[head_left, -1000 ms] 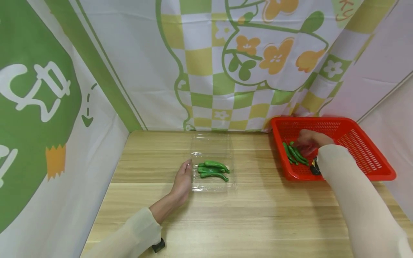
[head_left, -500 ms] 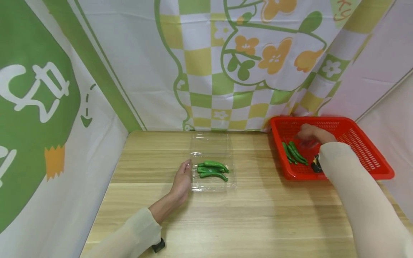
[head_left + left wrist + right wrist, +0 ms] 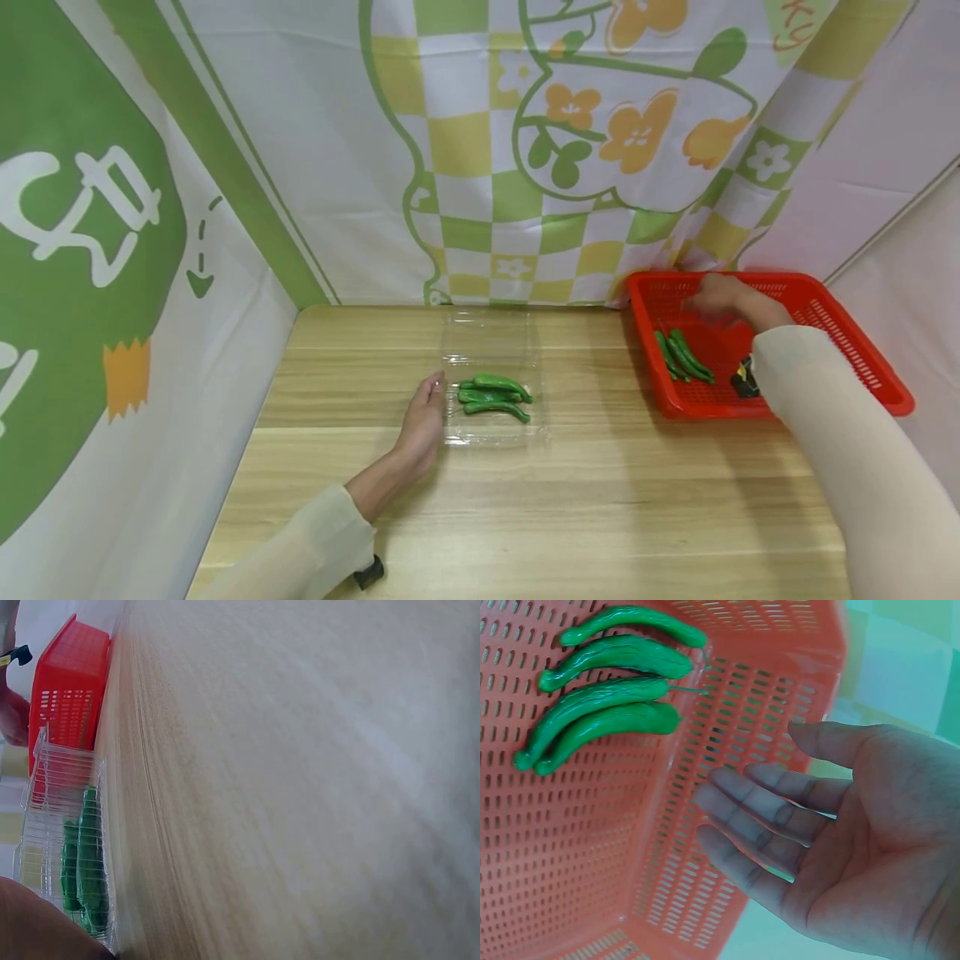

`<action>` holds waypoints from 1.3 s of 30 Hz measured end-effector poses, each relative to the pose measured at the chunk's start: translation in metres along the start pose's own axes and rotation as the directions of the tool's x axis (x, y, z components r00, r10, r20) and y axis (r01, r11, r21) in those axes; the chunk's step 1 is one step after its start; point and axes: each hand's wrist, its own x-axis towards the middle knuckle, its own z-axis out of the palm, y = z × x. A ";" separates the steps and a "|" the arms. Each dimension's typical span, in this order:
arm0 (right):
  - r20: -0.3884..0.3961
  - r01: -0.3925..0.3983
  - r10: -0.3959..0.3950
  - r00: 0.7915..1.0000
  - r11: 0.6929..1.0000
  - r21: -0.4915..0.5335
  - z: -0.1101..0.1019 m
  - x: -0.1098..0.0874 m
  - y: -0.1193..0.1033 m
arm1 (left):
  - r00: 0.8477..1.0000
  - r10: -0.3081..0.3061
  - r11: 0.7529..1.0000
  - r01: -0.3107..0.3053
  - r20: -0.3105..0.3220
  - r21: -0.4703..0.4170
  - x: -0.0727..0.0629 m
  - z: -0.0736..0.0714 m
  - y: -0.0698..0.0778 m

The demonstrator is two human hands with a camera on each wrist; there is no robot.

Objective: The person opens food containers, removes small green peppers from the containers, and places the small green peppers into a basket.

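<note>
Several green chili peppers (image 3: 495, 393) lie side by side in a clear plastic clamshell box (image 3: 491, 435), whose lid is folded back toward the wall. My left hand (image 3: 422, 425) holds the box by its left edge; most of its fingers are hidden. In the left wrist view, part of that hand (image 3: 41, 926) shows against the box wall. My right hand (image 3: 832, 832) hovers over the far side of the red basket (image 3: 678, 407), fingers relaxed and apart, with nothing in them. More green chili peppers (image 3: 607, 705) lie on the basket floor, apart from that hand.
The wooden table (image 3: 525, 508) extends between box and basket and toward me. Behind it hangs a printed cloth wall (image 3: 465, 217), close to the far rim of the basket. Another cloth wall (image 3: 247, 367) borders the left side.
My right hand has risen away from the peppers toward the far side of the basket. The left hand, the box and the peppers have stayed in place.
</note>
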 end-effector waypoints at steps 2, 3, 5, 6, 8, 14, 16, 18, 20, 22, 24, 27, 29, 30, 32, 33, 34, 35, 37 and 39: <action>-0.013 0.025 -0.025 1.000 0.999 -0.025 -0.002 -0.002 -0.003 | 1.000 0.000 1.000 0.000 -0.006 -0.006 0.001 0.000 0.000; -0.021 0.044 -0.044 0.999 0.998 -0.042 -0.004 -0.002 -0.005 | 1.000 0.000 1.000 0.000 -0.010 -0.007 0.001 0.000 0.000; -0.039 0.078 -0.081 0.996 0.994 -0.072 -0.005 0.000 -0.008 | 1.000 0.001 1.000 -0.001 -0.014 -0.010 0.001 0.000 0.001; -0.052 0.096 -0.100 0.994 0.992 -0.082 -0.006 0.000 -0.009 | 1.000 0.000 1.000 0.000 -0.014 -0.010 0.001 0.000 0.001; -0.087 0.129 -0.138 0.987 0.986 -0.108 -0.005 0.002 -0.013 | 1.000 0.004 1.000 -0.004 -0.013 -0.009 0.000 0.000 0.002; -0.157 0.206 -0.249 0.956 0.946 -0.250 -0.002 -0.002 -0.033 | 1.000 0.004 1.000 -0.004 -0.008 -0.011 0.000 0.000 0.002; -0.169 0.218 -0.267 0.949 0.941 -0.260 0.000 -0.005 -0.041 | 1.000 0.004 1.000 -0.004 -0.010 -0.012 0.000 0.001 0.003; -0.173 0.215 -0.260 0.950 0.946 -0.241 0.002 -0.008 -0.050 | 1.000 0.010 1.000 -0.010 -0.010 -0.009 0.000 0.001 0.003; -0.182 0.215 -0.255 0.950 0.953 -0.213 0.004 -0.012 -0.059 | 1.000 0.010 1.000 -0.010 -0.008 -0.010 0.000 0.001 0.003; -0.195 0.219 -0.257 0.946 0.955 -0.198 0.006 -0.016 -0.069 | 1.000 0.009 1.000 -0.009 -0.006 -0.009 0.001 0.001 0.002; -0.208 0.231 -0.274 0.939 0.951 -0.207 0.008 -0.020 -0.080 | 1.000 0.009 1.000 -0.009 -0.003 -0.014 0.001 0.000 0.001; -0.216 0.266 -0.317 0.923 0.935 -0.236 0.013 -0.025 -0.095 | 1.000 0.009 1.000 -0.009 -0.001 -0.016 0.002 0.000 0.000; -0.218 0.283 -0.338 0.916 0.927 -0.248 0.017 -0.027 -0.104 | 1.000 0.007 1.000 -0.007 -0.001 -0.017 0.002 0.000 0.000; -0.220 0.292 -0.349 0.911 0.922 -0.254 0.018 -0.028 -0.108 | 1.000 0.005 1.000 -0.005 -0.001 -0.016 0.002 -0.001 0.000; -0.222 0.301 -0.357 0.907 0.920 -0.251 0.022 -0.030 -0.116 | 1.000 0.004 1.000 -0.004 -0.001 -0.013 0.001 -0.001 0.000; -0.224 0.302 -0.359 0.906 0.919 -0.253 0.023 -0.031 -0.120 | 1.000 0.004 1.000 -0.004 -0.001 -0.010 0.001 -0.001 0.000; -0.228 0.302 -0.361 0.904 0.918 -0.255 0.025 -0.032 -0.124 | 1.000 0.002 1.000 -0.002 -0.003 -0.010 0.001 0.000 -0.001; -0.231 0.306 -0.366 0.901 0.916 -0.257 0.026 -0.033 -0.128 | 1.000 0.005 1.000 -0.005 -0.002 -0.006 0.001 0.000 -0.001; -0.231 0.313 -0.374 0.898 0.913 -0.261 0.030 -0.035 -0.135 | 1.000 0.011 1.000 -0.011 0.000 -0.006 0.001 0.000 -0.001; -0.231 0.321 -0.385 0.894 0.908 -0.269 0.033 -0.036 -0.142 | 1.000 0.015 1.000 -0.015 0.001 -0.005 0.001 0.000 -0.002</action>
